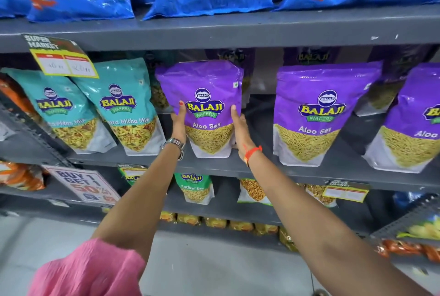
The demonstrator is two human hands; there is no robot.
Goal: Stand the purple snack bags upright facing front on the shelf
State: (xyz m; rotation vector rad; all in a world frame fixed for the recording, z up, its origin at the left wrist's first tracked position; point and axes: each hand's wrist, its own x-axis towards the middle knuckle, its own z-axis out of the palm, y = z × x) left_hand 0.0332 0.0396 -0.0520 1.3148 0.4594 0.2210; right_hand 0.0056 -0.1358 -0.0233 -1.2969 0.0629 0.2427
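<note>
From the head camera, the left hand [179,121] and the right hand [240,132] bracket one purple Aloo Sev bag [206,105] that stands on the grey middle shelf [262,169], its base near the front lip. Each hand lies flat against a side edge of the pouch, thumb forward on the printed face; the fingers behind the pouch are hidden, so whether they are spread or pressed together cannot be told, but the bag looks clamped between the two palms rather than pinched. It is upright with its label to the front, leaning only slightly, so this bag seems all but placed and probably needs just a final squaring before release. To its right, well apart, a second Aloo Sev bag [321,115] already stands upright and front-facing, and a third Aloo Sev bag [414,119], cut by the frame edge, does the same with a small tilt. Behind the row, more purple bags [312,56] sit dim in the back of the shelf; their pose is hard to read, and they may be what is left to bring forward. To the left stand two teal Khatta Mitha Mix bags [123,107], tilted, outside the task. The front row looks largely done.
</note>
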